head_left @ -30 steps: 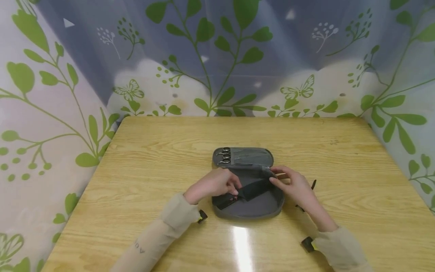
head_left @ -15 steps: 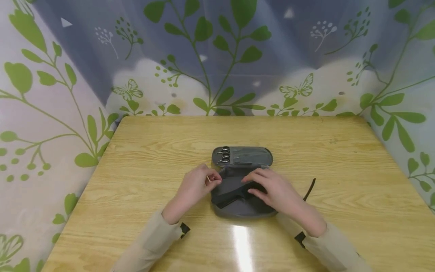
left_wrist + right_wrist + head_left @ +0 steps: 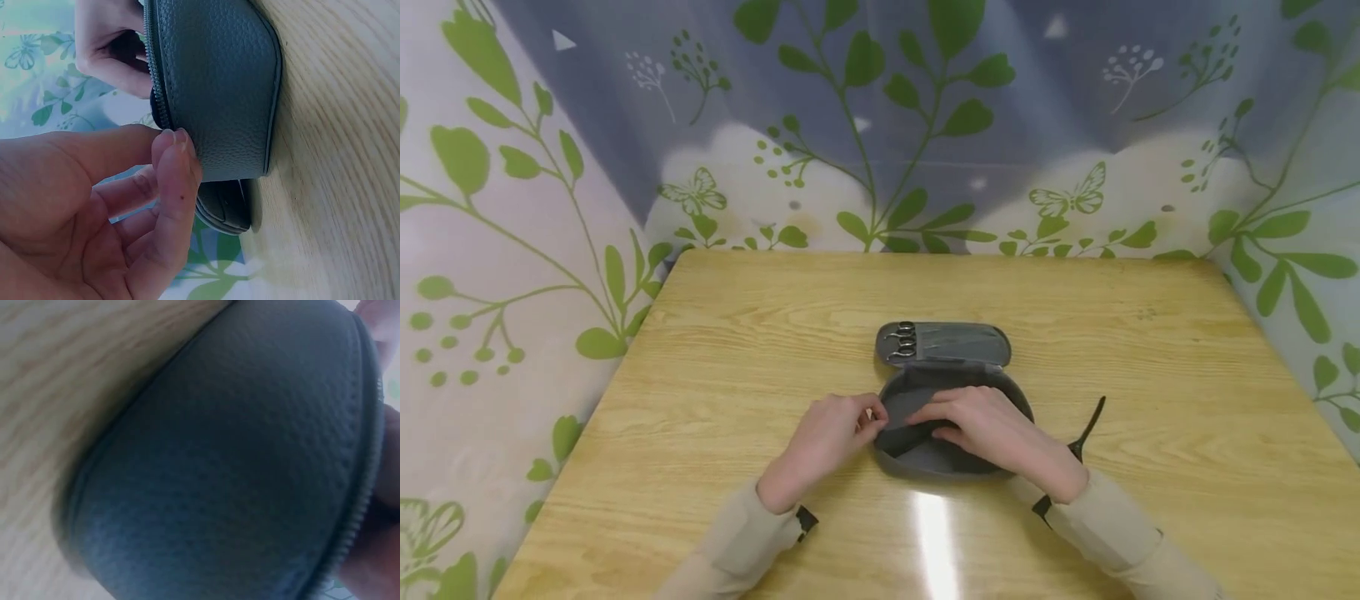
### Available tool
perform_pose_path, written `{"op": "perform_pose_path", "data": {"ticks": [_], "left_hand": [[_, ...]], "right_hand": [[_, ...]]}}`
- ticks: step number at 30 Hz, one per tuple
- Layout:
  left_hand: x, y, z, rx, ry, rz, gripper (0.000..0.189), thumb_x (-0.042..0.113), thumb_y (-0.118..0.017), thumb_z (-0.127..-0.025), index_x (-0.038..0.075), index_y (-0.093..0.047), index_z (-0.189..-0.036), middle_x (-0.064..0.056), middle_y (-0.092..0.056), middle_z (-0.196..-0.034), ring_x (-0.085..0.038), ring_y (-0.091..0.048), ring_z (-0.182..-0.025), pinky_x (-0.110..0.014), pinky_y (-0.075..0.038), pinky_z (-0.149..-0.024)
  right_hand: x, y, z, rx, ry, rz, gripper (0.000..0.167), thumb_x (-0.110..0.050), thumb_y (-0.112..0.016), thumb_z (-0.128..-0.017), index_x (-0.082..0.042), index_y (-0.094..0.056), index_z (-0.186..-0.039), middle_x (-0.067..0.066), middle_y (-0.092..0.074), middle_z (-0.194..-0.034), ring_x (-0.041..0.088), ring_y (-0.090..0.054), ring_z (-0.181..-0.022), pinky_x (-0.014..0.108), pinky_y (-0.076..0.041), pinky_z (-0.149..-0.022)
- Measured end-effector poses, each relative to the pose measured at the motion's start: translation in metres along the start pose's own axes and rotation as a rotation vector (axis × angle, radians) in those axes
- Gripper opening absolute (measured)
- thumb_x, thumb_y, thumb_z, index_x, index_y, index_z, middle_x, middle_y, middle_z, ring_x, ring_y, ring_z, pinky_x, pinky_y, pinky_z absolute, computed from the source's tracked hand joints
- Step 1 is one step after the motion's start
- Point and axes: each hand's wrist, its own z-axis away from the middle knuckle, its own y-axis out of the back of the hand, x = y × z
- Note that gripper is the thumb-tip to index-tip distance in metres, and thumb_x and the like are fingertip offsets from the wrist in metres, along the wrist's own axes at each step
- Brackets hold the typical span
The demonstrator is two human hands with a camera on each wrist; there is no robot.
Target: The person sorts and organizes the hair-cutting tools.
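Note:
A dark grey zip case [image 3: 925, 472] lies unzipped on the table, its leathery side wall [image 3: 219, 94] showing in the left wrist view. My left hand [image 3: 827, 433] pinches at the zipped rim on the case's left side, thumb and index fingertips together. Over the case, my right hand [image 3: 988, 423] reaches inside with thumb and fingers apart. Beneath it lies a flat black piece [image 3: 912, 445], mostly hidden by that hand. In the right wrist view the case's outer wall [image 3: 231, 456] fills the middle, blurred.
Behind the case its flap [image 3: 962, 343] lies folded back, with silver scissors [image 3: 906, 342] and slim tools in its pocket. A thin black tool [image 3: 1091, 423] with a long tapering end lies right of the case on the wooden table [image 3: 737, 333]. Leaf-patterned cloth [image 3: 850, 167] surrounds the table.
My left hand let go of the black piece and moved left to the case rim. My right hand left the right rim and moved left and down into the case, over the black piece.

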Motion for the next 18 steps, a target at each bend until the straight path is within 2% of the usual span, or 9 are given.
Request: {"op": "perform_pose_path", "data": {"ticks": [4, 9, 18], "left_hand": [[-0.0004, 0.0016, 0.001, 0.011, -0.005, -0.022, 0.006, 0.007, -0.075, -0.09, 0.012, -0.074, -0.087, 0.005, -0.06, -0.062, -0.004, -0.045, -0.05, -0.02, -0.035, -0.045], [-0.0003, 0.0023, 0.0018, 0.02, -0.014, -0.032, 0.009, 0.004, -0.075, -0.087, 0.013, -0.074, -0.085, 0.006, -0.06, -0.061, -0.004, -0.045, -0.051, -0.02, -0.035, -0.046], [-0.0002, 0.0051, 0.0006, 0.017, 0.048, 0.026, 0.006, 0.005, -0.076, -0.087, 0.011, -0.075, -0.088, 0.004, -0.064, -0.065, -0.004, -0.046, -0.05, -0.019, -0.036, -0.046]], "right_hand": [[0.0022, -0.0032, -0.0016, 0.0, -0.018, 0.005, 0.035, -0.012, -0.084, -0.083, -0.025, -0.079, -0.114, -0.008, -0.073, -0.099, 0.012, -0.071, -0.079, 0.024, -0.054, -0.061], [0.002, -0.0051, -0.0028, -0.013, -0.039, 0.008, 0.034, -0.01, -0.085, -0.08, -0.024, -0.081, -0.111, -0.007, -0.074, -0.097, 0.014, -0.072, -0.083, 0.027, -0.056, -0.065], [0.0, -0.0054, -0.0039, -0.043, -0.07, -0.032, 0.033, -0.007, -0.086, -0.078, -0.021, -0.082, -0.108, -0.004, -0.068, -0.092, 0.013, -0.068, -0.081, 0.022, -0.054, -0.067]]}}
